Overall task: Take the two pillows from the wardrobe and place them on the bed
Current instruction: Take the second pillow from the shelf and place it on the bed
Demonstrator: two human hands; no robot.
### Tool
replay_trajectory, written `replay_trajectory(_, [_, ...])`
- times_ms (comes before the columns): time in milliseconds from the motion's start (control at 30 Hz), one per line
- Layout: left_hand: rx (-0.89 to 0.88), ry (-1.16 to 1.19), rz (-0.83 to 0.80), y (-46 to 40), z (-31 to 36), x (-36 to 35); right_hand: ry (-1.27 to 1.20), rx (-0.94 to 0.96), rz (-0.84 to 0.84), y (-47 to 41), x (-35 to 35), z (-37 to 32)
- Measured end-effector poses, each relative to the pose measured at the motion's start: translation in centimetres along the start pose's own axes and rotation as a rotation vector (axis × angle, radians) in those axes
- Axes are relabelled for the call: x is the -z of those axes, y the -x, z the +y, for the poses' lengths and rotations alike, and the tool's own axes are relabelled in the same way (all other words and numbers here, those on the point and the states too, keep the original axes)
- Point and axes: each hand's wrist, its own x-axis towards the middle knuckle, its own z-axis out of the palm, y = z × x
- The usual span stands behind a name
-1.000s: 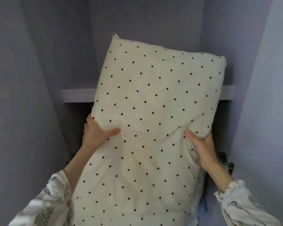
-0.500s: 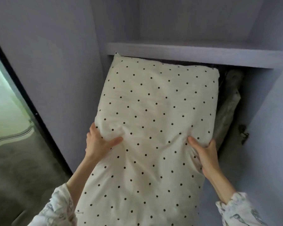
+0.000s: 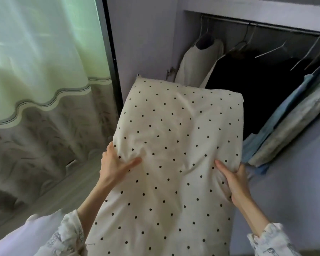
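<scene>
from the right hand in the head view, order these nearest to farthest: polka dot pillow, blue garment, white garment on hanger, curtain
1. polka dot pillow: gripped by the right hand.
2. blue garment: hanging just right of and above that hand.
3. white garment on hanger: up in the wardrobe, behind the pillow.
4. curtain: far left, past the left hand.

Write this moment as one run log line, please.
stage: carrying | left hand: grips pillow | right hand: grips pillow | bed: unseen
</scene>
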Motion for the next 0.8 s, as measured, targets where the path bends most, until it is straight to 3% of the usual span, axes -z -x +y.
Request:
replay_trajectory(200, [0.072, 0.045, 0.123, 4.6, -6.2, 6.0, 0.074, -0.055, -0.111, 4.7, -4.0, 2.2])
replay_trajectory(367, [0.217, 0.010, 0.202, 7.1, -11.0, 11.3, 0.148, 0.012, -0.219, 7.8, -9.8, 2.5])
replay_trajectory(600, [0.392, 0.056, 0.254, 10.0, -17.1, 18.9, 0.238, -0.024, -0.452, 9.6, -19.4, 2.2])
replay_trajectory(800, [0.546, 0.132, 0.392, 11.3, -20.6, 23.3, 0.362, -0.128, -0.688, 9.7, -28.4, 1.6])
